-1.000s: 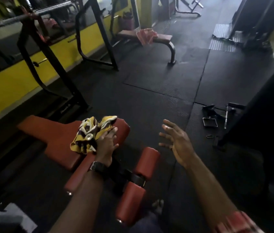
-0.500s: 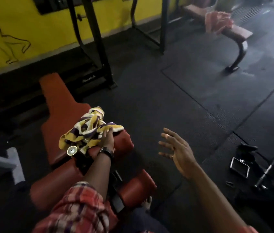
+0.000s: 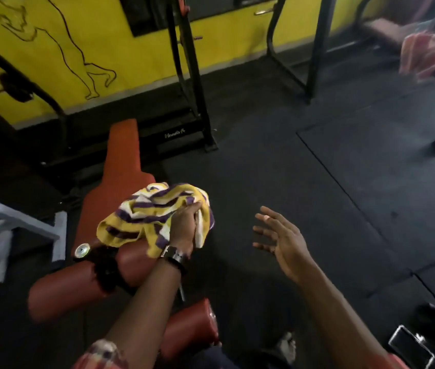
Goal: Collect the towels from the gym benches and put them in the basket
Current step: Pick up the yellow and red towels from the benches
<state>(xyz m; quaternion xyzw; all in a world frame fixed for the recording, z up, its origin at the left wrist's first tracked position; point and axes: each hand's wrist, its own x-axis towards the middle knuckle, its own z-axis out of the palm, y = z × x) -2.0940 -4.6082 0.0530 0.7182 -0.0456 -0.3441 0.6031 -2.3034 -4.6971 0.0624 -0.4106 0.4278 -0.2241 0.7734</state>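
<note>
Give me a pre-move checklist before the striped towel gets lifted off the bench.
1. Left hand closed on the yellow and purple striped towel: ok.
2. Whole towel gathered: not ok, loose folds still drape over the red bench pad.
3. Right hand free to help: ok, open and empty.
4. Towel clear of the roller's metal end cap: cannot tell, the edge lies close.
5. Basket in view: not ok, none visible.
6. Other towels left: not ok, a pink towel lies on the far bench.
</note>
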